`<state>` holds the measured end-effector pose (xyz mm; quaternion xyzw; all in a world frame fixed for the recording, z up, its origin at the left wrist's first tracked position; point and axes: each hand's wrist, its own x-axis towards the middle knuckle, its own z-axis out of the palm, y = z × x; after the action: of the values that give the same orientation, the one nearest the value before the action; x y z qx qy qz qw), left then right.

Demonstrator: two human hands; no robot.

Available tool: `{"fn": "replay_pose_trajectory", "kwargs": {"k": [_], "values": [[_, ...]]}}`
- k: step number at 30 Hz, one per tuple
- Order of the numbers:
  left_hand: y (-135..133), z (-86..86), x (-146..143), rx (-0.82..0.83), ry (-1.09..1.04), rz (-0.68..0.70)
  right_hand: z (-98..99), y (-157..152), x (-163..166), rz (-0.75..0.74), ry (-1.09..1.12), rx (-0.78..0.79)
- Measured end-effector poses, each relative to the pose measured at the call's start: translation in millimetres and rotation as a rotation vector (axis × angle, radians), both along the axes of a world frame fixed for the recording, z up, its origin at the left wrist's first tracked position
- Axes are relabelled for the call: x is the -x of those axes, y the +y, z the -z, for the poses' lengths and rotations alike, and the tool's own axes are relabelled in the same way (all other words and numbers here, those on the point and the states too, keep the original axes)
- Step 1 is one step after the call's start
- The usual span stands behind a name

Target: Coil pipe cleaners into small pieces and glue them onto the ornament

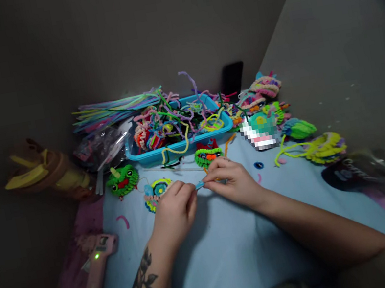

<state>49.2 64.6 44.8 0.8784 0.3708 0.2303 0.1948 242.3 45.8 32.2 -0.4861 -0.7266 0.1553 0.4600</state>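
My left hand (pixel 174 211) and my right hand (pixel 231 181) meet over a light blue cloth (pixel 234 255). Both pinch a short light blue pipe cleaner (pixel 200 185) between their fingertips. Just beyond my fingers lies a green and red pipe-cleaner figure (pixel 208 155). A blue and yellow round figure (pixel 156 190) sits to the left of my left hand. A green figure with a yellow horn (pixel 123 180) lies further left.
A blue tray (pixel 178 147) full of tangled pipe cleaners stands at the back. Straight pipe cleaners in a bag (pixel 108 129) lie to its left. Several finished figures (pixel 276 109) crowd the right. A pink glue gun (pixel 96 265) with a green light lies at the left.
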Motion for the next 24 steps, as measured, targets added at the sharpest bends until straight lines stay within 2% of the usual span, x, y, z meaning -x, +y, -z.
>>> {"fn": "replay_pose_trajectory", "kwargs": {"k": [6, 10, 15, 19, 22, 24], "values": [[-1.9, -6.2, 3.5, -0.075, 0.164, 0.065, -4.8, -1.9, -3.6, -0.083, 0.010, 0.092], [-2.9, -9.1, 2.6, -0.073, 0.172, 0.072, -3.4, -2.5, -2.0, -0.110, 0.031, 0.132], [-2.9, -5.7, 0.3, -0.102, 0.212, 0.076, -1.5, -3.2, 3.1, -0.086, 0.066, 0.205], [-2.3, -4.1, 0.6, -0.090, 0.231, 0.103, -0.5, -1.4, 2.1, -0.125, 0.070, 0.247], [-1.6, -4.8, 1.8, -0.061, 0.207, 0.111, 1.7, -1.5, 2.3, -0.136, 0.085, 0.275], [-1.4, -5.0, 2.0, -0.038, 0.163, 0.093, 3.7, -3.2, 5.1, -0.113, 0.161, 0.351]]}}
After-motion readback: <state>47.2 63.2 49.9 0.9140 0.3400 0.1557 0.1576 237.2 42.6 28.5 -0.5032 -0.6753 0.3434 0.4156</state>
